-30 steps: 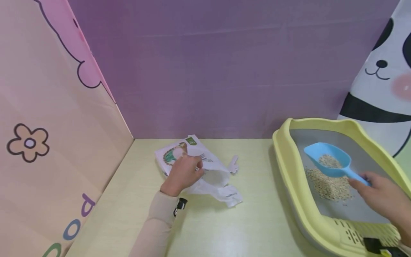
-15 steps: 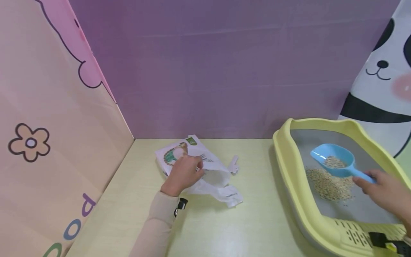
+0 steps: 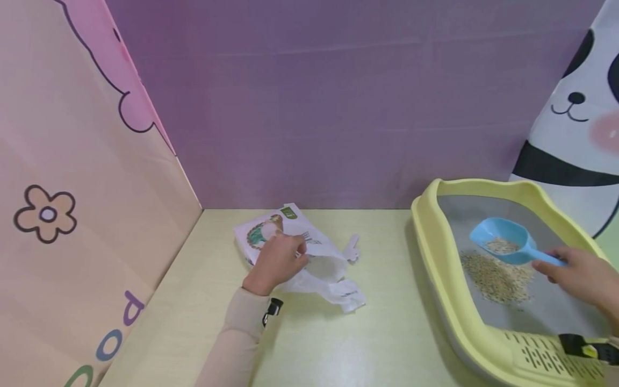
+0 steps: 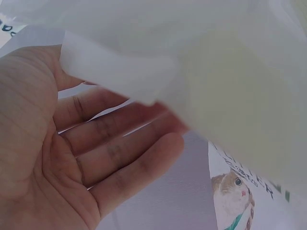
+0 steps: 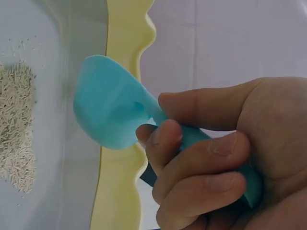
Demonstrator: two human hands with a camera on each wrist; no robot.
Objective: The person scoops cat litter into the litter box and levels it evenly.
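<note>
My left hand holds the open edge of a white litter bag with a cat picture, lying on the table near the back wall. In the left wrist view the bag's film drapes over the fingers of that hand. My right hand grips the handle of a blue scoop. The scoop carries some pale grains and hovers over a heap of litter in the yellow tray. The right wrist view shows the fingers curled round the scoop beside the tray's rim.
A peach and pink panel closes the left side, a purple wall the back, a panda panel the right. A small white scrap lies beside the bag. Bare yellow tabletop lies between bag and tray.
The right hand has drawn the scoop a little to the right and up inside the tray. The left hand and the bag have not moved.
</note>
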